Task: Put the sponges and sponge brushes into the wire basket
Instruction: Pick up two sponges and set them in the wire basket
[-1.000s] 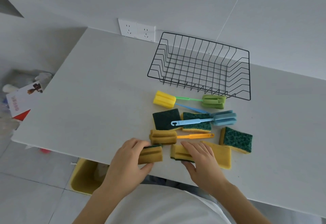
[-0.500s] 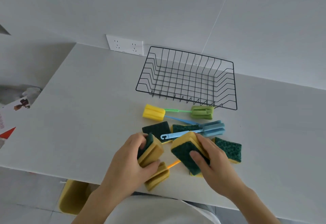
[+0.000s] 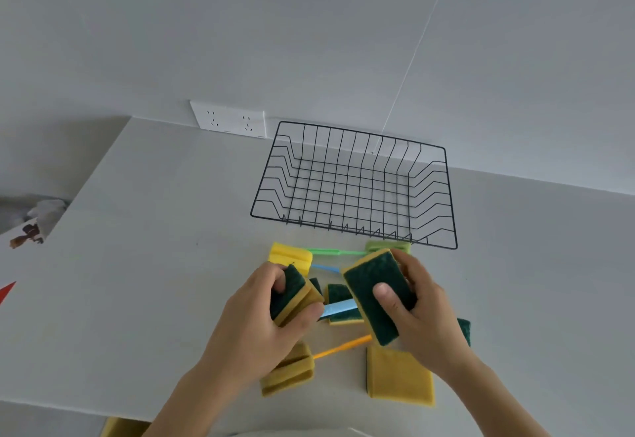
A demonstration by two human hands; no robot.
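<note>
My left hand grips a yellow-and-green sponge above the table. My right hand holds a second one, its green side facing me. Both are lifted short of the black wire basket, which holds nothing. On the table lie a yellow sponge, a green-topped sponge and a sponge brush with an orange handle. A yellow brush head, a green brush and a blue brush handle show behind my hands.
The basket stands against the white wall beside a double socket. The table's front edge runs just below the sponges. A yellow bin shows under the table, and papers lie off the left end.
Both hands took a sponge from the table's front and raised it toward the basket. The camera tilted up, so the basket now appears lower in view.
</note>
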